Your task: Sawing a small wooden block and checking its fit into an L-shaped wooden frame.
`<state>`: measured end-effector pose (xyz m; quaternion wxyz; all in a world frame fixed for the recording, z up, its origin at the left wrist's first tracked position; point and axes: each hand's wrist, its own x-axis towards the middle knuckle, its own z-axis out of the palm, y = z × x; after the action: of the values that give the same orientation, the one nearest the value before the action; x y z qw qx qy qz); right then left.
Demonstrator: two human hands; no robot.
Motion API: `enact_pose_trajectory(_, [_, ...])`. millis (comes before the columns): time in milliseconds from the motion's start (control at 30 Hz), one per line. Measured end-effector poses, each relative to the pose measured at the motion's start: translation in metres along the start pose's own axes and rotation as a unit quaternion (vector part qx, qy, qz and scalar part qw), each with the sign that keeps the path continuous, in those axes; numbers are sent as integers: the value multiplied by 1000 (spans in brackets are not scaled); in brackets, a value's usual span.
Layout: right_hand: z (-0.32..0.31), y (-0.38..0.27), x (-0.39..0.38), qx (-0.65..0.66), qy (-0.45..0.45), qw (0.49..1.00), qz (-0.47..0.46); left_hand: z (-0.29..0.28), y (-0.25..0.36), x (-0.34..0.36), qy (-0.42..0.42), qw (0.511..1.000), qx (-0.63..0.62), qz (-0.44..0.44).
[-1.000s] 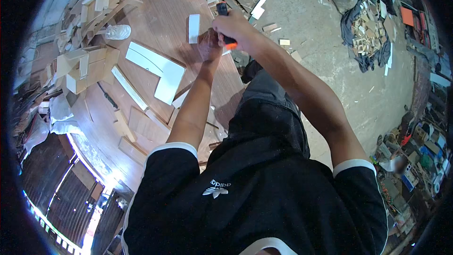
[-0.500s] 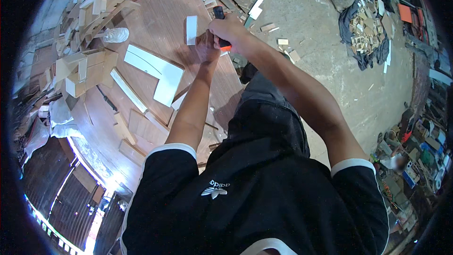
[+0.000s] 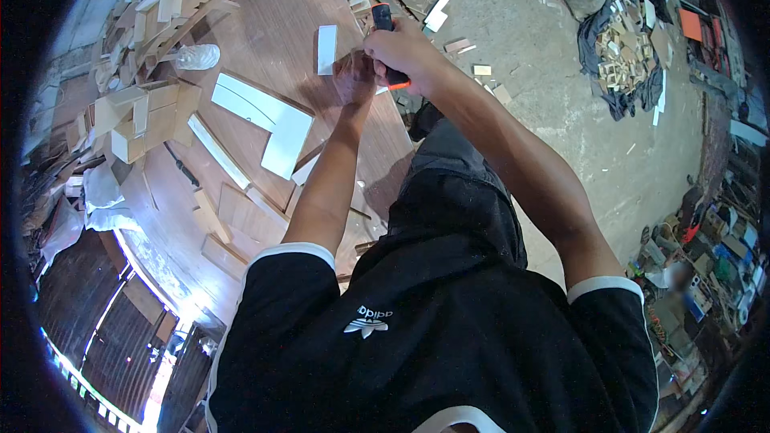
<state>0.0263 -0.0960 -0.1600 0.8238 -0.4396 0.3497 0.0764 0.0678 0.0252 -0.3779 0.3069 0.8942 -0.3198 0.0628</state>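
My right hand (image 3: 407,50) is wrapped round the black grip of an orange-edged tool (image 3: 382,18) at the table's right edge; its working end is hidden. Close beside it, my left hand (image 3: 354,78) rests low at the tabletop, its fingers dark and partly hidden. A bit of white board (image 3: 382,90) shows next to that hand, but whether the fingers grip it I cannot tell. Just left of my hands lies a small white rectangular board (image 3: 326,50). Farther left, a white L-shaped board (image 3: 282,138) with a dark curved line lies flat.
Stacked wooden box pieces (image 3: 152,116) and a clear plastic bottle (image 3: 197,57) stand along the left of the wooden table (image 3: 273,24). Narrow strips (image 3: 216,152) lie nearer. Offcuts (image 3: 437,10) litter the concrete floor, with a dark sack of wood scraps (image 3: 624,52) at right.
My right hand and the orange-edged tool have shifted a little to the right, away from my left hand. The left hand has stayed nearly in place.
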Motion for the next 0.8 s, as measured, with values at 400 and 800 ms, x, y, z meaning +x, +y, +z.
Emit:
enact_pose_trajectory(400, [-10, 15, 29, -10, 52, 999, 4, 44, -22, -6, 65, 992, -99, 40])
enact_pose_trajectory(800, [-10, 19, 29, -34, 53, 998, 30, 7, 2, -1, 15, 998, 13, 65])
